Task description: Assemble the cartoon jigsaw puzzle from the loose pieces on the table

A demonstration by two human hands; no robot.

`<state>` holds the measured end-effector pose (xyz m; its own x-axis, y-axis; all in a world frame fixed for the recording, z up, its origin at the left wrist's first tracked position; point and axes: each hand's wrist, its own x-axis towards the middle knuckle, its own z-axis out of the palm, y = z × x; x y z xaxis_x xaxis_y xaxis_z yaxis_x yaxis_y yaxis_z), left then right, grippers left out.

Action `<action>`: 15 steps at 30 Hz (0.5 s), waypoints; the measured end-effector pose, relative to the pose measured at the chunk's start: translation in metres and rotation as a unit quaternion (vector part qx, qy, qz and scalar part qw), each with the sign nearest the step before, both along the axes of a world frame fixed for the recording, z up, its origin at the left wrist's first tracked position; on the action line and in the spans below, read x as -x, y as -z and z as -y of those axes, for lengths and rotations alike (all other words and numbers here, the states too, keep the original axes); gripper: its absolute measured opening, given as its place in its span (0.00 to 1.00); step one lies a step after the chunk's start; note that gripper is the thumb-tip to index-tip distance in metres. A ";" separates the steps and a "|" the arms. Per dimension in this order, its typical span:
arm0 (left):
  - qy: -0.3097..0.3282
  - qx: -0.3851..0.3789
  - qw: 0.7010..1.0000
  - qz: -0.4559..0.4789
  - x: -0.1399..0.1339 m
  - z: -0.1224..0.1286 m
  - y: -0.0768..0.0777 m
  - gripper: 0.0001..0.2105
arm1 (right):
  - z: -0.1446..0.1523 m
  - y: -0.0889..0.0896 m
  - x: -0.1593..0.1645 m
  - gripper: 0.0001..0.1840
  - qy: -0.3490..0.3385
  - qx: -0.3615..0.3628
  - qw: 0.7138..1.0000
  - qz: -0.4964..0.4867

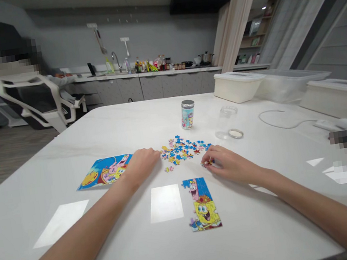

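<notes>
Loose jigsaw pieces (181, 149) lie in a scattered pile on the white table. My left hand (145, 159) is curled at the pile's left edge; whatever its fingers hold, if anything, is hidden. At the right side of the pile, my right hand (226, 162) has its thumb and fingers closed around jigsaw pieces (208, 162) at the tabletop. Nearer to me lies a joined puzzle section (202, 205) with a yellow sponge figure and a pink figure, its left edge uneven. A picture sheet (103, 172) rests partly behind my left forearm.
Behind the pile stands a printed tin (186, 115) with a metal lid. A clear jar (228, 116) and a round lid (235, 133) are to its right. Storage boxes (238, 86) and a white cable (276, 124) occupy the right side. Someone sits in a chair (55, 95) at far left.
</notes>
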<state>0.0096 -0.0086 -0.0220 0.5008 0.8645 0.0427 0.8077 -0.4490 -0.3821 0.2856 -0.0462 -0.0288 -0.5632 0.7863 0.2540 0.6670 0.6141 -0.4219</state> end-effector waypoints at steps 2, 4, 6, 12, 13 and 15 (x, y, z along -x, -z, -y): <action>0.006 0.001 1.000 0.001 -0.002 0.000 0.000 0.11 | 0.000 0.001 0.000 0.07 -0.005 0.002 1.000 -0.002; 0.013 0.002 1.000 0.000 -0.003 0.001 0.000 0.11 | -0.001 0.002 -0.001 0.09 -0.017 0.008 1.000 -0.007; 0.022 0.007 1.000 -0.004 -0.005 0.001 0.000 0.11 | -0.002 0.004 -0.001 0.11 -0.031 0.015 0.999 -0.013; 0.023 0.011 1.000 -0.007 -0.005 0.001 -0.001 0.11 | -0.003 0.002 -0.003 0.09 -0.032 0.021 0.999 -0.004; 0.025 0.008 1.000 -0.004 -0.005 0.001 0.000 0.11 | -0.003 0.001 -0.003 0.09 -0.029 0.017 0.999 -0.007; 0.027 0.004 1.000 0.004 -0.004 0.001 0.000 0.11 | -0.002 -0.002 -0.003 0.08 -0.020 0.016 1.000 -0.017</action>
<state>0.0137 -0.0097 -0.0222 0.5467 0.8363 0.0412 0.7853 -0.4950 -0.3718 0.2885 -0.0439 -0.0270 -0.5860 0.7711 0.2491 0.6266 0.6261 -0.4640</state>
